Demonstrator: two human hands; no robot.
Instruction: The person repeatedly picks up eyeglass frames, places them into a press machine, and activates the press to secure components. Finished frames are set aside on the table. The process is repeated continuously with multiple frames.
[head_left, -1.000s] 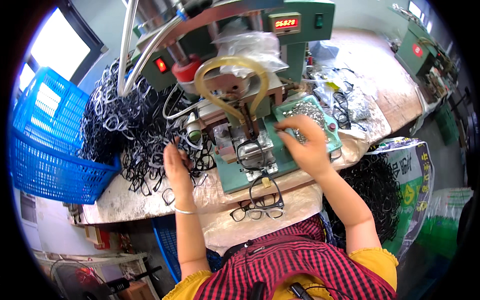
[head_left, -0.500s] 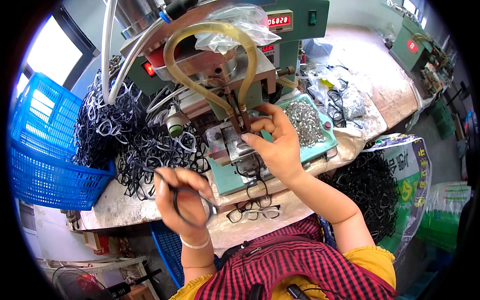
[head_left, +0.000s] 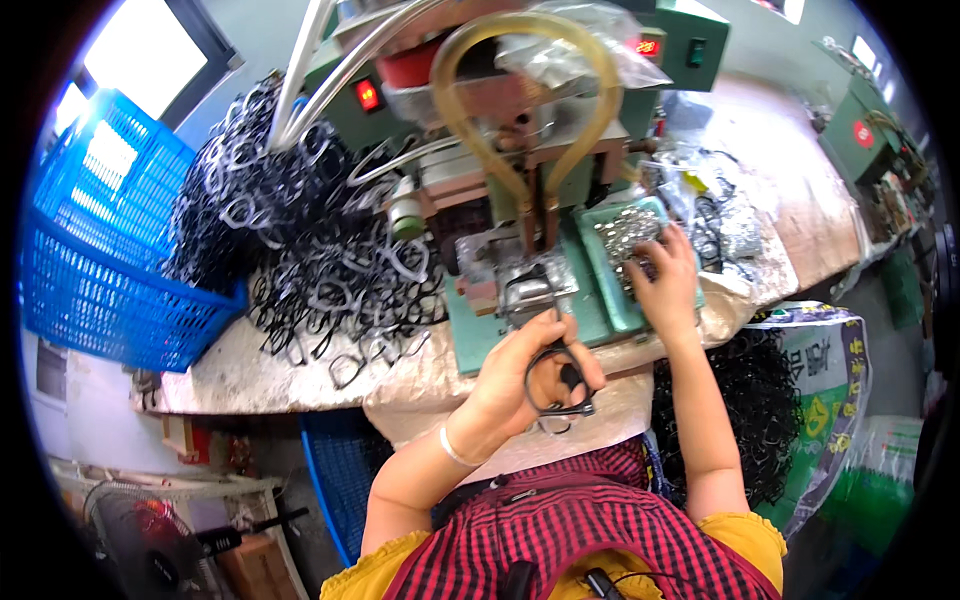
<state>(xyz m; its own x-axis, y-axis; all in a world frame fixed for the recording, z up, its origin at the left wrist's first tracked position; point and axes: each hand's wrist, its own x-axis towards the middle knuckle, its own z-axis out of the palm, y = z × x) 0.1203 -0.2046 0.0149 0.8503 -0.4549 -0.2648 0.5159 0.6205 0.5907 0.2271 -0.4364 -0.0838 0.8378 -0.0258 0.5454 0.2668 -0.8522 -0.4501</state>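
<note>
My left hand (head_left: pixel 530 372) is closed around a dark eyeglass frame (head_left: pixel 533 398) just in front of the machine's metal fixture (head_left: pixel 527 287). One rim of the frame hangs below my fingers, and its upper part reaches toward the fixture. Two copper-coloured electrodes (head_left: pixel 540 222) stand above that fixture. My right hand (head_left: pixel 668 285) dips into a green tray (head_left: pixel 622 318), its bent fingertips apart on a heap of small shiny metal parts (head_left: pixel 625 235). Whether a part is between those fingertips is too small to tell.
Black and clear eyeglass frames pile up on the table's left (head_left: pixel 340 285), beside a blue plastic basket (head_left: pixel 110 290). A looped yellowish hose (head_left: pixel 450 60) hangs over the fixture. To the right, a large sack (head_left: pixel 815 400) holds more dark frames.
My right hand has left the electrodes and moved right into the tray of metal parts. My left hand has brought the eyeglass frame from the left to the fixture. The view has shifted.
</note>
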